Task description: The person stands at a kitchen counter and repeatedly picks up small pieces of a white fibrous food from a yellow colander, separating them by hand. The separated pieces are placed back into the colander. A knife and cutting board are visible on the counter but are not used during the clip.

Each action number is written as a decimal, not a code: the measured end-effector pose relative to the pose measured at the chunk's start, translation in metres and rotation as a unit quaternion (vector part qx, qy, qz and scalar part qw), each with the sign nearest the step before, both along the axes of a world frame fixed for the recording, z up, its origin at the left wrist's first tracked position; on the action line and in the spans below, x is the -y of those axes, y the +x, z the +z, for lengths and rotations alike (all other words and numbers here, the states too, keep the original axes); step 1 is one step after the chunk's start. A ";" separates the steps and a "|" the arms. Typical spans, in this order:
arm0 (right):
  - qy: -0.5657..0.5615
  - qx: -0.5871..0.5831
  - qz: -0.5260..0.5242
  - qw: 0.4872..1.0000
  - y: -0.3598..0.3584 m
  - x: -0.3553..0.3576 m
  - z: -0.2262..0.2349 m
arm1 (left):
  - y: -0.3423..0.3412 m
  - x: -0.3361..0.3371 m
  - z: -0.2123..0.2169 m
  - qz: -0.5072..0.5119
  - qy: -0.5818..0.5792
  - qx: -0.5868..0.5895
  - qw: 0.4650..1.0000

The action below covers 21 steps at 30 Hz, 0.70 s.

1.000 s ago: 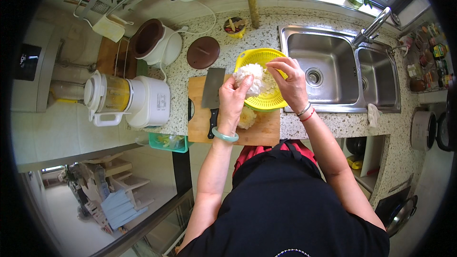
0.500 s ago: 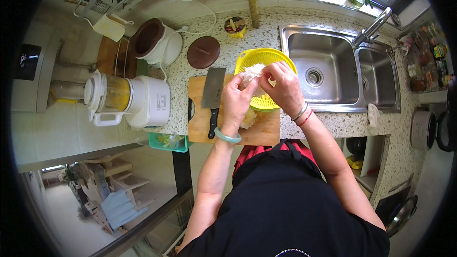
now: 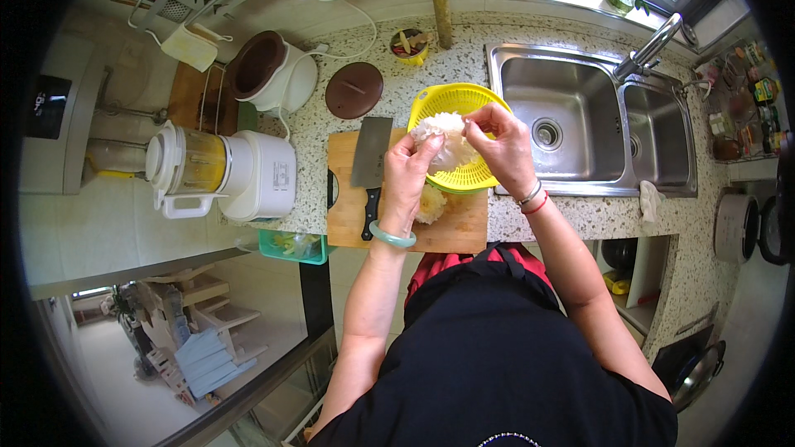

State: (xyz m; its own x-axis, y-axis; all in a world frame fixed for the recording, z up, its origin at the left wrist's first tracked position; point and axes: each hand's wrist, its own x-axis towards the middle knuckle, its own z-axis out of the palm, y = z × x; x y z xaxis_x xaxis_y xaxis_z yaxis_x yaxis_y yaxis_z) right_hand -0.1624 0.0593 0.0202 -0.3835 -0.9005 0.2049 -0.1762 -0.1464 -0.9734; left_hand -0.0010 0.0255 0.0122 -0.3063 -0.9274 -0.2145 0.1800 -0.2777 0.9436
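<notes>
A clump of white, frilly snow fungus (image 3: pixel 443 126) is held above a yellow colander (image 3: pixel 472 94). My left hand (image 3: pixel 405 172) is closed around its left side, thumb on top. With thumb and forefinger, my right hand (image 3: pixel 508 151) pinches the clump's right edge. A yellowish cut piece of snow fungus (image 3: pixel 431 205) lies on the wooden cutting board (image 3: pixel 460 230), just nearer me than the colander. To the left, a cleaver (image 3: pixel 372 157) rests flat on the board, its black handle toward me.
Right of the colander is a double steel sink (image 3: pixel 559 99) with a tap (image 3: pixel 654 48). On the left stand a white blender (image 3: pixel 261 174) and a white pot (image 3: pixel 290 79). A brown lid (image 3: pixel 354 89) and a small yellow cup (image 3: pixel 408 48) sit behind the board.
The fungus clump has opened out and shows wider between my hands. My right hand has shifted slightly right and down, its fingers now pinching the clump's edge.
</notes>
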 end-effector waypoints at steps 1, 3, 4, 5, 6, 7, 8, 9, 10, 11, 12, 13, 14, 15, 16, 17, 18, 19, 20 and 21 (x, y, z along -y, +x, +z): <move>-0.004 -0.016 -0.004 1.000 -0.002 0.000 -0.001 | 0.000 0.000 0.001 -0.001 0.007 -0.009 1.000; -0.011 -0.049 -0.011 0.999 -0.006 0.000 -0.002 | 0.001 0.001 0.000 -0.006 0.008 -0.013 1.000; -0.015 -0.065 -0.014 0.998 -0.008 0.000 -0.003 | 0.002 0.001 -0.001 -0.009 0.008 -0.015 1.000; -0.026 -0.093 -0.025 0.995 -0.009 -0.001 -0.002 | 0.001 0.001 0.000 -0.009 0.009 -0.012 1.000; -0.036 -0.148 -0.038 0.988 -0.012 0.000 -0.005 | 0.001 0.001 0.003 -0.009 0.011 -0.009 1.000; -0.045 -0.201 -0.051 0.977 -0.016 0.001 -0.011 | 0.000 0.001 0.004 -0.008 0.012 -0.006 1.000; -0.054 -0.255 -0.065 0.963 -0.017 0.002 -0.015 | -0.001 0.001 0.004 -0.010 0.005 -0.004 1.000; -0.045 -0.253 -0.063 0.964 -0.017 0.002 -0.019 | -0.002 0.001 0.004 -0.011 -0.002 -0.002 1.000; -0.037 -0.251 -0.061 0.965 -0.017 0.003 -0.023 | -0.003 0.002 0.004 -0.013 -0.009 0.000 1.000; -0.029 -0.249 -0.057 0.966 -0.016 0.004 -0.021 | -0.002 0.002 0.003 -0.012 -0.018 0.005 1.000; -0.030 -0.225 -0.048 0.973 -0.015 0.003 -0.019 | -0.003 0.002 0.002 -0.011 -0.027 0.011 1.000; -0.030 -0.201 -0.038 0.978 -0.013 0.002 -0.015 | -0.003 0.002 0.001 -0.011 -0.036 0.017 0.999; -0.031 -0.177 -0.028 0.983 -0.011 0.001 -0.008 | -0.004 0.001 0.003 -0.007 -0.044 0.029 0.999; -0.039 -0.168 -0.004 0.985 -0.009 -0.001 0.000 | -0.006 0.001 0.006 -0.003 -0.051 0.042 0.998; -0.046 -0.159 0.021 0.986 -0.006 -0.002 0.010 | -0.006 0.000 0.008 0.002 -0.058 0.055 0.997; -0.052 -0.150 0.044 0.986 -0.005 -0.002 0.015 | -0.008 0.001 0.008 -0.002 -0.070 0.075 0.995; -0.064 -0.170 0.050 0.982 -0.003 -0.001 0.015 | -0.008 0.001 0.008 -0.006 -0.082 0.094 0.992; -0.076 -0.189 0.056 0.977 -0.002 0.001 0.015 | -0.009 0.002 0.008 -0.009 -0.094 0.114 0.989; -0.089 -0.208 0.062 0.972 -0.002 0.003 0.014 | -0.010 0.002 0.007 -0.005 -0.112 0.128 0.985; -0.089 -0.211 0.054 0.972 -0.003 0.005 0.011 | -0.010 0.002 0.004 -0.001 -0.130 0.142 0.981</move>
State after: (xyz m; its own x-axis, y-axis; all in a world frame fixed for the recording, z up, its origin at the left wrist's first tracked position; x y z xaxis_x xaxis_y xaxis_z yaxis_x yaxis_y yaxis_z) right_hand -0.1650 0.0547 0.0309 -0.1369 -0.8664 0.4802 -0.5288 -0.3460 -0.7750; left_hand -0.0110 0.0236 0.0165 -0.2705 -0.9616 -0.0476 -0.1009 -0.0208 0.9947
